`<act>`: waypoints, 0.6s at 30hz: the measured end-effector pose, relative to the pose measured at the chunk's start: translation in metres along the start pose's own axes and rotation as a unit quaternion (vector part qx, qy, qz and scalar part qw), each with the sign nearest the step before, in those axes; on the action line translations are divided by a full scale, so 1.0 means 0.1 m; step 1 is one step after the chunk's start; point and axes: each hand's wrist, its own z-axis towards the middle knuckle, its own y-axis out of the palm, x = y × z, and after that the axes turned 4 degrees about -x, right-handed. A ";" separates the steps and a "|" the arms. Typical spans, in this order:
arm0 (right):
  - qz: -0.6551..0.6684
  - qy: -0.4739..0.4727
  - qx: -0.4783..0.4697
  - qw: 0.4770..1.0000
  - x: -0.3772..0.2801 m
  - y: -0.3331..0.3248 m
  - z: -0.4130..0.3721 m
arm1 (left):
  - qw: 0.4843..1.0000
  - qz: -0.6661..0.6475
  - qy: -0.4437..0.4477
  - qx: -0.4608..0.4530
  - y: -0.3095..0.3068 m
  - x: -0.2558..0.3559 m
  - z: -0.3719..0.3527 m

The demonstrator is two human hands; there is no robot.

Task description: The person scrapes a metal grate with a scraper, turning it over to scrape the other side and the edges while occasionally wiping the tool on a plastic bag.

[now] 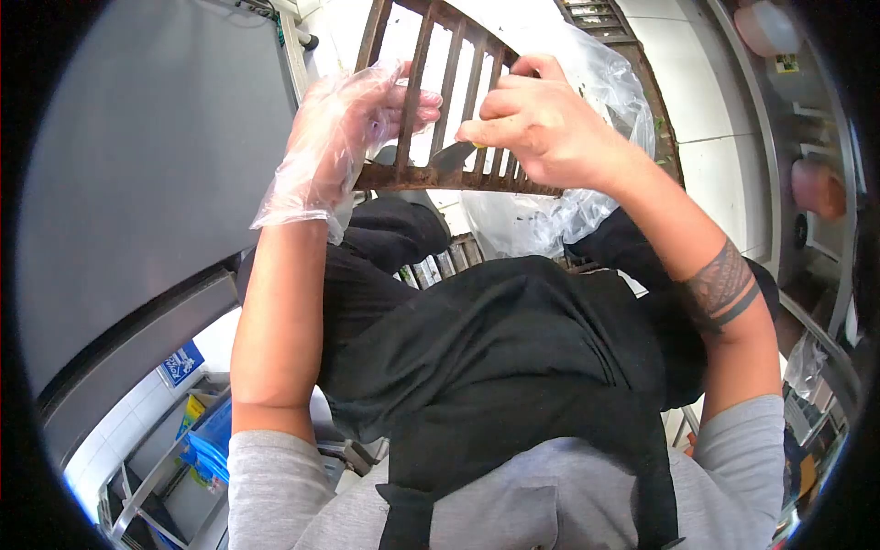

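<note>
A gloved left hand (353, 119) kept its grip closed around the bars of a rusty grate (440, 174), steadying it. The bare right hand (541, 119) pinched what looked like a blade (454, 158) against the rail between them. A plastic bag (587, 183) hung below, where scrapings could fall.

A rusty brown metal grate (412, 176) bars the upper centre; a clear plastic bag (550, 220) crowds beneath. A broad grey panel (137, 165) walls the left; white tiles (724, 156) at upper right lie open.
</note>
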 end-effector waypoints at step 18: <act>-0.054 -0.022 -0.039 0.998 -0.28 -0.11 0.17 | 1.000 -0.001 -0.007 -0.008 0.03 0.01 -0.02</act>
